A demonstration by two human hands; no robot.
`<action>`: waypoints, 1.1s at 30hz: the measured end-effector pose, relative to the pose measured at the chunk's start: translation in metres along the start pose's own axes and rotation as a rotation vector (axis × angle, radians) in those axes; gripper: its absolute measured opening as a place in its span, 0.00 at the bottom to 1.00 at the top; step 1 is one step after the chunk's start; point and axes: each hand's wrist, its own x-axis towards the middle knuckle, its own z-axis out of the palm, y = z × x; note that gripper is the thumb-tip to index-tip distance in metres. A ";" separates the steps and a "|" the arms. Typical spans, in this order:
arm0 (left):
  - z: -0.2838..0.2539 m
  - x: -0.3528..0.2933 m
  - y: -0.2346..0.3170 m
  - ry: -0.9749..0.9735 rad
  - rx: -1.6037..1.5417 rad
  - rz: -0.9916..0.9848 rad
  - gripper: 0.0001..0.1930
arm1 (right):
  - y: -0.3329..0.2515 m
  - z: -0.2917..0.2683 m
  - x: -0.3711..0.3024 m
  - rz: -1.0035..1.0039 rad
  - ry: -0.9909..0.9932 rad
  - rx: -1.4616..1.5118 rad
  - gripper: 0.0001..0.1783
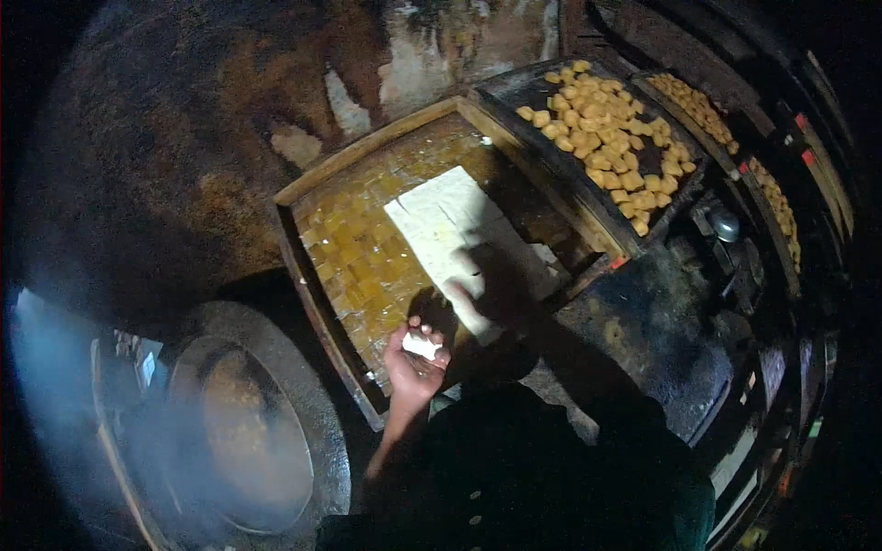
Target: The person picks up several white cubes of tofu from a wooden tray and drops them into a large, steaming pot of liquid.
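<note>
A large white slab, apparently tofu (pixel 446 207), lies on a woven yellow-brown mat inside a wooden-framed tray (pixel 354 248). My left hand (pixel 415 369) is palm up at the tray's near edge, its fingers curled around a small white tofu piece (pixel 422 346). Over the near right part of the slab is my right hand (pixel 501 286), in deep shadow. Its fingers point left across the slab's surface, but the dark hides whether they grip any of it. Small white scraps (pixel 548 255) lie at the slab's right side.
Behind to the right, a dark tray holds many golden-brown cubes (pixel 597 119); more cubes (pixel 694 101) fill trays farther right. At lower left a wide round pan (pixel 253 432) sits in a thick rim amid smoke or steam. A metal bowl-shaped thing (pixel 724 224) lies at right.
</note>
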 end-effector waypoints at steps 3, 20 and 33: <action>-0.019 -0.006 0.014 0.057 0.006 0.020 0.12 | 0.070 -0.044 -0.004 0.168 -0.292 -0.586 0.43; -0.017 0.008 -0.016 0.162 0.177 -0.053 0.17 | 0.197 -0.017 -0.081 -0.116 -0.237 -0.746 0.36; -0.023 -0.004 -0.005 0.222 0.157 -0.038 0.18 | 0.125 -0.026 -0.037 0.689 -0.283 0.419 0.19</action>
